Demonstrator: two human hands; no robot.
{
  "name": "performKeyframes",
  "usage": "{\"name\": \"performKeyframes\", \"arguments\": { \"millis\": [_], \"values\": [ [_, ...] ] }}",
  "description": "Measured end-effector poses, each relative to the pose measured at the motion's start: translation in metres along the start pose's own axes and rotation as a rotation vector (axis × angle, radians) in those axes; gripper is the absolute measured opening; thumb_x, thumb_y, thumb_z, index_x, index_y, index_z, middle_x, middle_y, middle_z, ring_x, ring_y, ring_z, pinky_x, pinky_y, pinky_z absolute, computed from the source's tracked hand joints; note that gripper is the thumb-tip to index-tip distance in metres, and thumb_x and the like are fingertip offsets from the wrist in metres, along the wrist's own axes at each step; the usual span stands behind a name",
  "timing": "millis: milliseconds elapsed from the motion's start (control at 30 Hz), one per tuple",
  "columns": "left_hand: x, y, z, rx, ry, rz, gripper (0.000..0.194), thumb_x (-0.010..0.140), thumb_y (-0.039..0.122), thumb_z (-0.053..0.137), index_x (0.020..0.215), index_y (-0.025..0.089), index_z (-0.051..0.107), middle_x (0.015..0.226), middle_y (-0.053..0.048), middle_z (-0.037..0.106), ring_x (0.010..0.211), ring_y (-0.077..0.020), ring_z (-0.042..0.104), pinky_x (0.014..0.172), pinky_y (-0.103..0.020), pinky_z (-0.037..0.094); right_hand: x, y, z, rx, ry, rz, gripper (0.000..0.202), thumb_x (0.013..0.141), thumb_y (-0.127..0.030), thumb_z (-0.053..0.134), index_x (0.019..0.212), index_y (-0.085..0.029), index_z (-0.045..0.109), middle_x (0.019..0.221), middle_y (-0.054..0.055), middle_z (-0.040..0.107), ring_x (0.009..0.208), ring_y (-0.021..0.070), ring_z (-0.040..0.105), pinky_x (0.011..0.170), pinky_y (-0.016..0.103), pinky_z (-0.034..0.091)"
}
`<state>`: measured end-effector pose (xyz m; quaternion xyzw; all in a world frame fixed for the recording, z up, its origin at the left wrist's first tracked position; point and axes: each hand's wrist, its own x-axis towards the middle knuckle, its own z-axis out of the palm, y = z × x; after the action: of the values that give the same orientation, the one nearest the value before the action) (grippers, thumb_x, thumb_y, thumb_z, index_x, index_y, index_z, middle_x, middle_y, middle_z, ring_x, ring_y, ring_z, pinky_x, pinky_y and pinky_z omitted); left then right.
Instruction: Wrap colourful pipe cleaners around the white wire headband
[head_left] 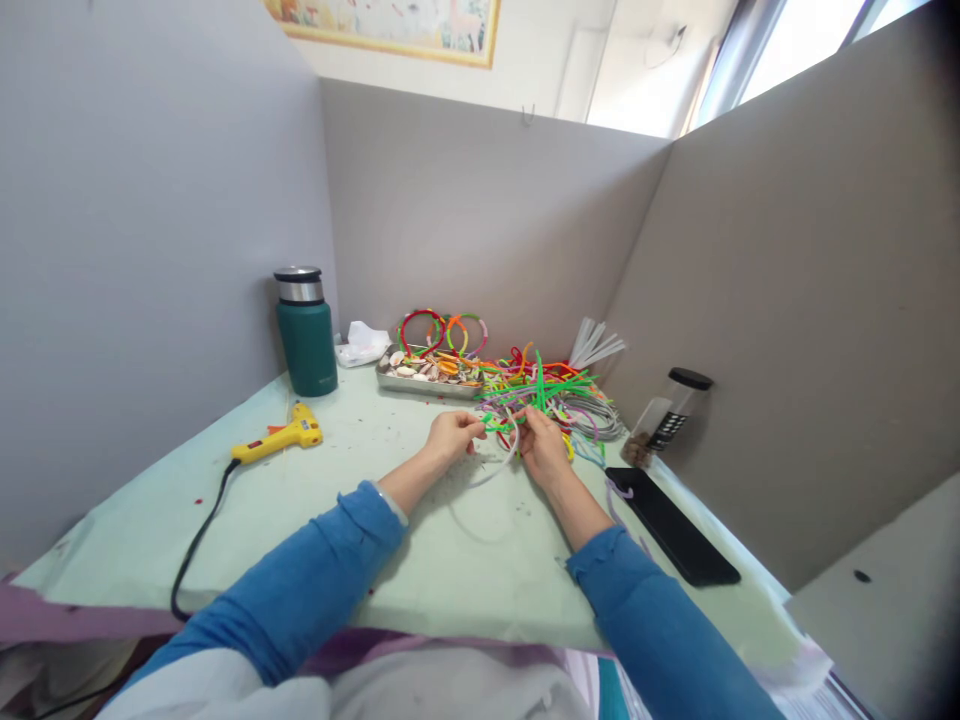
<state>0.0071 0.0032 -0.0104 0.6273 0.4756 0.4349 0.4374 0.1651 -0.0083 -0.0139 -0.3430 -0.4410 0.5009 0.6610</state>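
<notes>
Head view: we see a green pipe cleaner [492,427] between the left hand [451,437] and right hand [544,448].
Both hands' fingers are pinched nearly closed on it; from there we find the pipe-cleaner pile [541,385] at 2 o'clock, metal tray [431,387] at 10 and yellow glue gun [279,438] at 9.

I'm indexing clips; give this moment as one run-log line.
left hand: pinching green strand | right hand: at pale strand, grip unclear | yellow glue gun: lying on table | green bottle: upright

Head-worn view, forward and down.
</notes>
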Motion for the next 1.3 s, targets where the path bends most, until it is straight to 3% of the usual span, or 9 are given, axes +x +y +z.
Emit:
{"name": "performKeyframes", "arguments": {
  "millis": [300,567,767,967,1133,1300],
  "values": [
    [-0.006,-0.004,0.000,0.165,-0.275,-0.094,0.022,0.070,0.033,0.059,0.063,0.012,0.062,0.042,0.002,0.051,0.029,-0.0041,0.034,0.031,-0.017,0.022,-0.006,-0.005,0.003,-0.005,-0.108,0.065,0.030,0.069,-0.047,0.062,0.070,-0.018,0.053,0.064,-0.001,0.056,0.045,0.0088,0.045,0.044,0.024,0.038],
    [0.002,-0.010,-0.001,-0.082,-0.131,-0.128,0.023,0.070,0.034,0.062,0.069,0.013,0.055,0.057,0.001,0.058,0.031,-0.0033,0.037,0.032,-0.017,0.025,0.000,0.007,-0.002,-0.026,-0.135,0.061,0.035,0.069,-0.048,0.064,0.086,-0.018,0.059,0.068,0.000,0.057,0.049,0.0095,0.047,0.041,0.022,0.034],
    [-0.004,0.002,-0.001,-0.187,-0.090,-0.213,0.021,0.071,0.032,0.063,0.070,0.012,0.055,0.051,0.002,0.054,0.032,-0.0041,0.037,0.033,-0.018,0.023,-0.001,0.012,-0.003,-0.131,-0.172,0.058,0.035,0.066,-0.048,0.066,0.080,-0.019,0.055,0.057,-0.004,0.053,0.049,0.0105,0.048,0.041,0.021,0.034],
    [-0.008,0.007,-0.004,-0.236,-0.184,-0.250,0.020,0.069,0.029,0.064,0.068,0.010,0.058,0.049,0.001,0.053,0.034,-0.0039,0.037,0.035,-0.019,0.024,-0.006,0.010,-0.001,-0.249,-0.217,0.059,0.029,0.062,-0.038,0.070,0.079,-0.019,0.055,0.050,-0.006,0.053,0.042,0.0083,0.042,0.040,0.021,0.031],
    [-0.006,0.003,-0.005,-0.267,-0.221,-0.236,0.017,0.068,0.025,0.062,0.065,0.009,0.058,0.050,0.000,0.052,0.034,-0.0031,0.034,0.035,-0.019,0.020,-0.007,0.009,0.001,-0.279,-0.249,0.014,0.028,0.063,-0.038,0.069,0.078,-0.018,0.056,0.050,-0.006,0.051,0.041,0.0070,0.039,0.041,0.021,0.028],
    [-0.013,0.014,-0.008,-0.260,-0.326,-0.261,0.013,0.071,0.022,0.056,0.065,0.010,0.056,0.045,0.002,0.047,0.033,-0.0034,0.032,0.034,-0.019,0.019,-0.008,0.008,0.001,-0.301,-0.232,0.009,0.029,0.061,-0.038,0.069,0.078,-0.017,0.059,0.051,-0.005,0.051,0.041,0.0066,0.037,0.041,0.021,0.025]
  ]
}}
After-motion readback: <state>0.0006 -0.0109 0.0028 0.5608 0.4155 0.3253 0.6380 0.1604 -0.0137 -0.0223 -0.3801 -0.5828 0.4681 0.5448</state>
